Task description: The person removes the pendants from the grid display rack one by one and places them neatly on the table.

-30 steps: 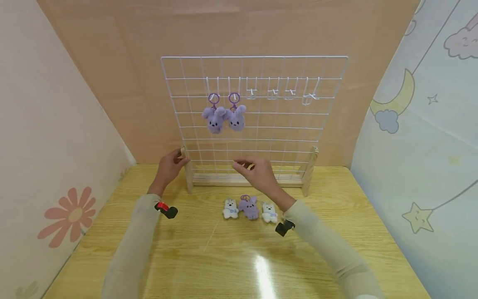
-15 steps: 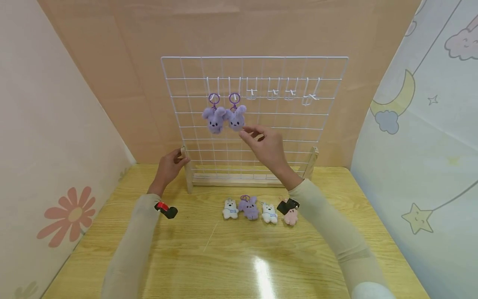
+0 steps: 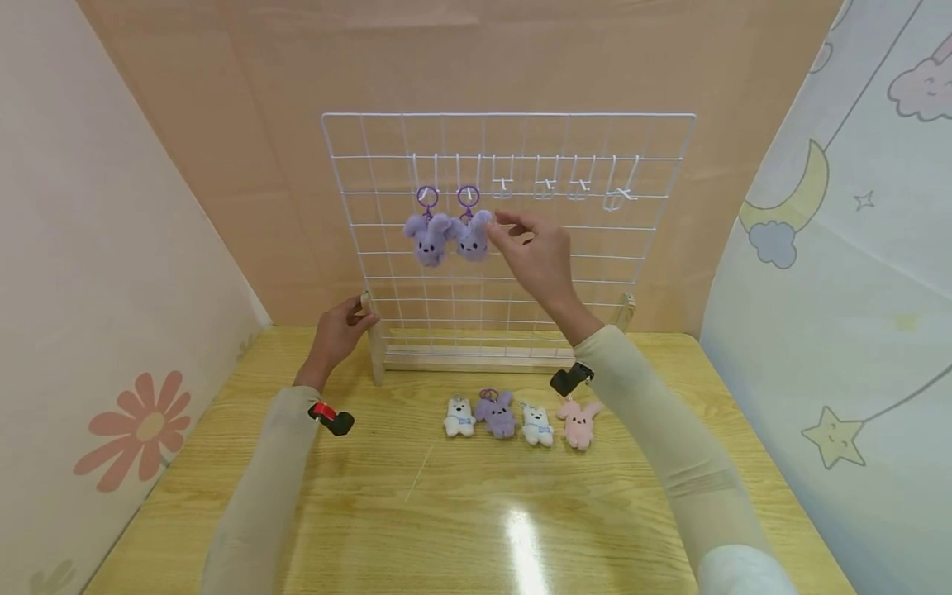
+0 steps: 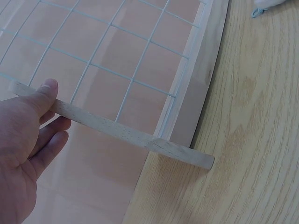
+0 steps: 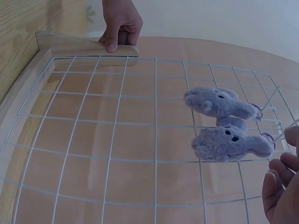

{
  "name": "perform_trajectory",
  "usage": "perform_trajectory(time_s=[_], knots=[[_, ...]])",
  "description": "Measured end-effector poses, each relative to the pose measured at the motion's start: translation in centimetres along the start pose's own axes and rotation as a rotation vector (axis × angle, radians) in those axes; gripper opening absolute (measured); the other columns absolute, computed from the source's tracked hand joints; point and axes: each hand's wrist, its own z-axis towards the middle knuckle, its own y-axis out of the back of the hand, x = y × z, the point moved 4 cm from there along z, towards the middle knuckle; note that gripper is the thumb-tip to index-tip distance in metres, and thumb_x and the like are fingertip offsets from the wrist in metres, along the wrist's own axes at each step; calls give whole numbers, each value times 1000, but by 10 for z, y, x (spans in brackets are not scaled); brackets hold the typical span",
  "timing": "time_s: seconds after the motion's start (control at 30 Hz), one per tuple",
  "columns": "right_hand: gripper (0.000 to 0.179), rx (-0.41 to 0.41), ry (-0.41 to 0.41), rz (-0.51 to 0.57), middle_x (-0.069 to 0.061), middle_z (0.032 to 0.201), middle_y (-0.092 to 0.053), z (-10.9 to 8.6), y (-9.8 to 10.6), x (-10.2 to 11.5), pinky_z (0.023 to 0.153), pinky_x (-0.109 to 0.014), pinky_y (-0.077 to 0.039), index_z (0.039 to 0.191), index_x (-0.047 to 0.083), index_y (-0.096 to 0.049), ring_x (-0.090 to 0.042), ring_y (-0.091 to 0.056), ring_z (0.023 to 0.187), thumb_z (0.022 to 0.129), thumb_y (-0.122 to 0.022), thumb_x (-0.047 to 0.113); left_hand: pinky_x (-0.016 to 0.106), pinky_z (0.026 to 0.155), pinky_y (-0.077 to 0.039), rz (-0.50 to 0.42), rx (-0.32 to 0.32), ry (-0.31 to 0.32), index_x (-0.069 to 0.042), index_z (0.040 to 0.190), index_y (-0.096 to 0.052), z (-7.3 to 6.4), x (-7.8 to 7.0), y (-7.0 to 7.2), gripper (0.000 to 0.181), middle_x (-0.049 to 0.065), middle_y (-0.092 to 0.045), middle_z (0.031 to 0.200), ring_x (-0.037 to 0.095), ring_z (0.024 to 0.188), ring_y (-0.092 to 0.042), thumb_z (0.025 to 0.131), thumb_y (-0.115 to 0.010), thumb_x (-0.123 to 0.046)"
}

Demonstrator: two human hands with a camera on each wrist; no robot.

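Observation:
My left hand (image 3: 338, 335) grips the left wooden upright (image 4: 112, 128) of a white wire grid rack (image 3: 513, 113), thumb on one side and fingers on the other. Two purple plush bunny keychains (image 3: 427, 240) hang by their rings from hooks on the grid. My right hand (image 3: 539, 252) is raised just right of the second purple bunny keychain (image 3: 472, 240), thumb near its ear. In the right wrist view, the fingers (image 5: 273, 184) are loosely bent with a gap to the thumb and nothing between them. Whether the thumb touches the bunny, I cannot tell.
Several hooks (image 3: 546, 183) without keychains are on the grid's right part. On the wooden table (image 3: 357, 496) lie two white bear-like plush keychains (image 3: 459, 416), a purple bunny keychain (image 3: 497, 415) and a pink bunny keychain (image 3: 578, 425). Decorated walls (image 3: 840, 330) stand at both sides.
My right hand has risen from the grid's lower part to beside the second hanging bunny, uncovering the pink bunny keychain on the table. The left hand stays on the upright.

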Motion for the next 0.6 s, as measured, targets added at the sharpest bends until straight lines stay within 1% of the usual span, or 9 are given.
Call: perform_trajectory(time_s=[0.1,0.27,0.4,0.6], knots=[[35,2,-23,9,-7,110,-77,6,-3,-3,67,-19,-52,115,6,-78,-19,-67,88,93,-78,33,57,100,-53,1,2,1,-1,153,-45,0,0,0,57,25,-50,150,44,125,-61,104,-63,-24],[38,1,-39,16,-8,107,-77,14,-9,-4,68,-21,-54,114,4,-78,-18,-68,85,92,-79,34,57,99,-53,9,-4,-5,-1,152,-46,0,0,0,56,25,-51,149,43,124,-62,104,-63,-23],[35,-6,-53,25,-9,105,-77,19,-15,-2,70,-22,-56,114,3,-78,-17,-69,83,91,-80,31,56,98,-54,14,-10,-14,0,151,-47,0,1,0,56,26,-52,148,44,123,-62,104,-63,-23],[31,-11,-97,13,-10,103,-77,22,-22,0,68,-22,-57,113,4,-78,-16,-69,79,92,-79,28,56,99,-53,8,-10,-5,0,151,-47,0,1,-1,56,26,-52,148,43,123,-62,104,-64,-23]])
